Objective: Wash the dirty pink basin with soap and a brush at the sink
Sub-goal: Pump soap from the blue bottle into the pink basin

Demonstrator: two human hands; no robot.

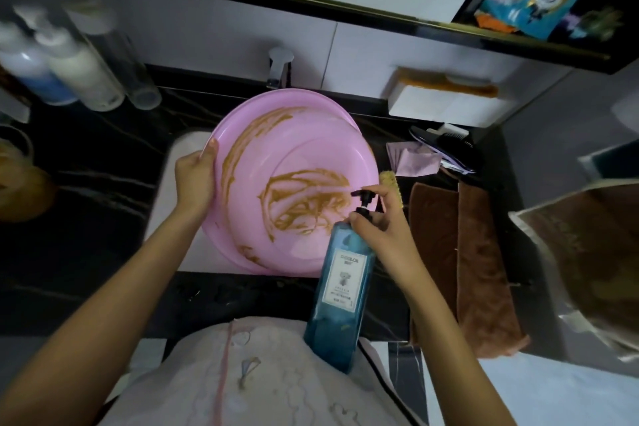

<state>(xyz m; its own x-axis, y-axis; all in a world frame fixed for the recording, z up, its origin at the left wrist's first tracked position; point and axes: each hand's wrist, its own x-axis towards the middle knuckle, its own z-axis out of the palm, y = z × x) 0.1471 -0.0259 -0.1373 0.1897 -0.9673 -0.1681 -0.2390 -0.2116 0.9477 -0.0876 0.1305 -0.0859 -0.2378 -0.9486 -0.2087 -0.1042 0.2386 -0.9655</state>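
A pink basin point(304, 145) smeared with brown streaks is tilted over the white sink point(173, 190), its inside facing me. My left hand point(195, 176) grips its left rim, thumb over the edge. A tall blue soap bottle point(342, 287) with a black pump point(363, 199) stands at the basin's lower right. My right hand point(380, 221) holds the bottle's neck, with a finger on top of the pump head. The pump's nozzle points at the basin. A yellowish brush point(390, 183) pokes up just behind my right hand.
A chrome faucet point(279, 67) stands behind the basin. Bottles point(69, 69) crowd the black counter at back left. Brown towels point(473, 252) lie on the right, with a pink cloth point(413, 157), a dark comb point(446, 145) and a white box point(446, 100) behind them.
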